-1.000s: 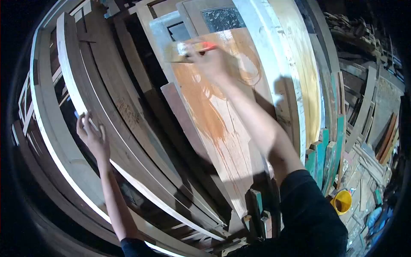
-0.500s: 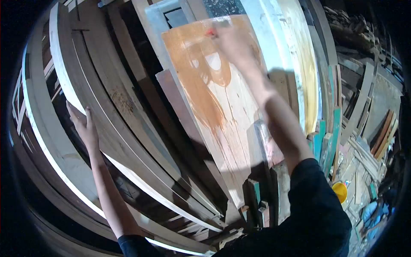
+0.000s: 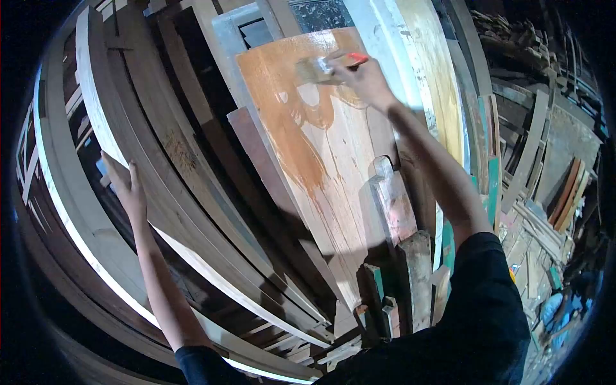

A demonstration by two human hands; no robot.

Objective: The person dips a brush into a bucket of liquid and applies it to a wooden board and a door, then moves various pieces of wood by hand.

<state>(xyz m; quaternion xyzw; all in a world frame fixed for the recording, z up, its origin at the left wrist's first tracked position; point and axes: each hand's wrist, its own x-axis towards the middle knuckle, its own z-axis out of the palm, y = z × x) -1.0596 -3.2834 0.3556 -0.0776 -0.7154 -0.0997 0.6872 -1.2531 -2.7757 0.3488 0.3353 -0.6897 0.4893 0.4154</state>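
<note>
My right hand (image 3: pixel 367 85) is closed around a paintbrush (image 3: pixel 351 61) with a red handle. Its blurred bristles lie on the upper part of a pale wooden board (image 3: pixel 359 151), which leans at a slant. A wet orange-brown coating (image 3: pixel 273 64) covers the board's top and left side, with thin drips running down the bare wood. Two light patches remain uncoated near the brush. On the left, my left hand (image 3: pixel 128 196) grips the edge of a long upright plank (image 3: pixel 96 102), thumb and fingers on either side; some fingertips are partly hidden.
More long planks (image 3: pixel 173 128) stand in rows at the left. Short timber offcuts (image 3: pixel 416 276) rise just below the board. A yellowish plank (image 3: pixel 443 83) leans to its right. Wood scraps (image 3: pixel 542 234) litter the floor at the far right, near a blue crumpled item (image 3: pixel 555 311).
My right hand has moved right and slightly down, and the paintbrush now points left across the board. The view has shifted slightly. My left hand stays at the plank's edge.
</note>
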